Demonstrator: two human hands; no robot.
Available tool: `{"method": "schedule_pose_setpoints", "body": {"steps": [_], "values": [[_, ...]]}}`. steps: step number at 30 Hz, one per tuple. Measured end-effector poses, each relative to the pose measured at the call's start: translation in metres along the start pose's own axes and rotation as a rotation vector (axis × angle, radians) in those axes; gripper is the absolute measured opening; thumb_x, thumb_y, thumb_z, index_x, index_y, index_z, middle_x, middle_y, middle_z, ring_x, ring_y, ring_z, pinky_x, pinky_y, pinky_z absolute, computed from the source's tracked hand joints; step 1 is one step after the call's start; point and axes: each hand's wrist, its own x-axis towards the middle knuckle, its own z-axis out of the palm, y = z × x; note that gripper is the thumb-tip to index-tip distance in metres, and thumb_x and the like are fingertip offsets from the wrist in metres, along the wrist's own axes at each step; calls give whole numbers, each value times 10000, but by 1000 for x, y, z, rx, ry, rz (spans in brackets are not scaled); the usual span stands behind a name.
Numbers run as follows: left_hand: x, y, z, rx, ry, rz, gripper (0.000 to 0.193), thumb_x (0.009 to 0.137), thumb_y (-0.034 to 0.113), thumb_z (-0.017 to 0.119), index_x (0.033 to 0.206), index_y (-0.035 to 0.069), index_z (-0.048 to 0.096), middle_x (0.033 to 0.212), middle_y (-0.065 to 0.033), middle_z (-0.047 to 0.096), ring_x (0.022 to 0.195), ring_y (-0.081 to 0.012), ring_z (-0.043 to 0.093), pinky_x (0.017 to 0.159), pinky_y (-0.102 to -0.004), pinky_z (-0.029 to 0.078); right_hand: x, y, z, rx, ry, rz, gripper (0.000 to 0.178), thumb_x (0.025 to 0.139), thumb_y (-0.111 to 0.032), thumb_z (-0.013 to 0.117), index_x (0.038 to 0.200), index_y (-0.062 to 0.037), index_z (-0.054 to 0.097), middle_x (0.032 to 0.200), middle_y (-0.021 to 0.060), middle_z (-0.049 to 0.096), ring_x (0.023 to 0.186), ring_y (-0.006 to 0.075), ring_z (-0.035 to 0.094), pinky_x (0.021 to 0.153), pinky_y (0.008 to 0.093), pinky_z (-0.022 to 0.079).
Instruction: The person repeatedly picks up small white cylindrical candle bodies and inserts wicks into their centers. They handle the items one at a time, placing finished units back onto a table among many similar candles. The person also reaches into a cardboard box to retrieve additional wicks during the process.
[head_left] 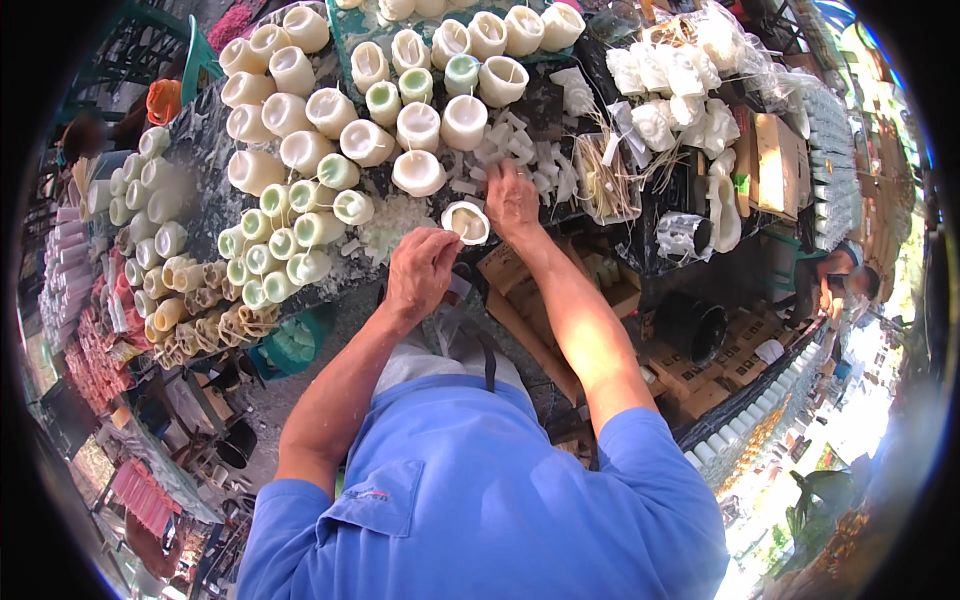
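Observation:
A small cream-white wax cup stands at the table's near edge, between my two hands. My left hand is beside its lower left rim, thumb and fingers pinched together; what they hold, if anything, is hidden. My right hand reaches just past the cup to a heap of white wax chunks. Its fingers curl down among the nearest chunks, closed, and their tips are partly hidden. Behind the cup sits a larger cream candle with a hollow top.
Many cream candles and pale green ones crowd the table's left side. Wicks in a tray, white wax flowers and a wooden block lie right. Cardboard boxes and a black bucket stand below.

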Motion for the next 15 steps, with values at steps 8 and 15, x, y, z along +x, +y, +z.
{"method": "schedule_pose_setpoints", "body": {"steps": [8, 15], "values": [[8, -1, 1, -47, -13, -99, 151, 950, 116, 810, 1062, 20, 780, 1014, -161, 770, 930, -364, 750, 810, -438, 601, -19, -12, -68, 485, 78, 103, 239, 994, -67, 681, 1220, 11, 686, 1070, 199, 707, 1037, 423, 682, 922, 495, 550], [1, -7, -4, 54, -95, -85, 347, 906, 144, 848, 1225, 57, 743, 1231, -169, 730, 1083, -385, 725, 926, -464, 596, -56, -7, -82, 544, -56, 348, 261, 1024, -171, 730, 1218, 2, 715, 1040, 163, 722, 875, 337, 705, 801, 420, 566]]}}
